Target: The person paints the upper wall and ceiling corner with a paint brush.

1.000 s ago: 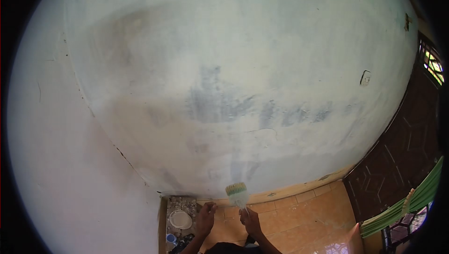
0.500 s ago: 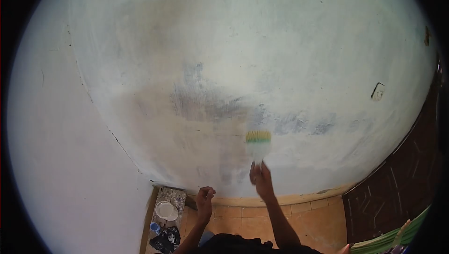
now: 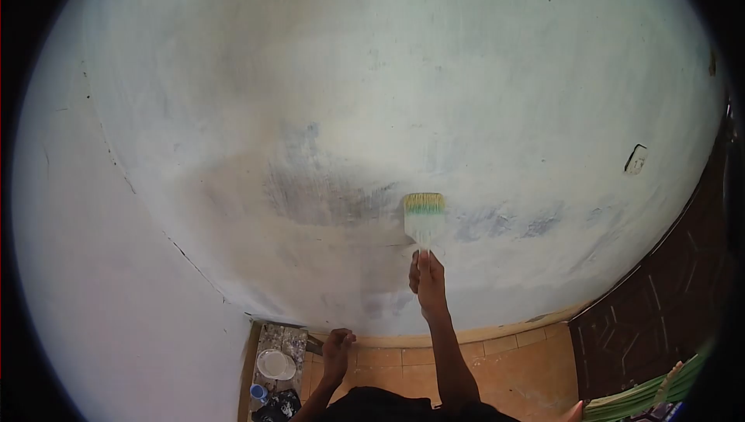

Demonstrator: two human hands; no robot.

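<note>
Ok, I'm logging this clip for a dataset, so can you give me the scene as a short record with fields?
right hand: raised, gripping the brush handle
brush: bristles up, against the wall
left hand: low, curled; contents unclear
wall: pale, with patchy grey and tan marks
floor: orange tiles
corner items: white dish, blue cup
door: dark, at right

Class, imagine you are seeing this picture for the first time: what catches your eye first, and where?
The broad pale wall fills the view, with a grey smudged patch at its middle. Just right of the patch, the right hand holds a brush with yellow-green bristles against the wall. The left hand hangs low, near a white dish in the floor corner.
</note>
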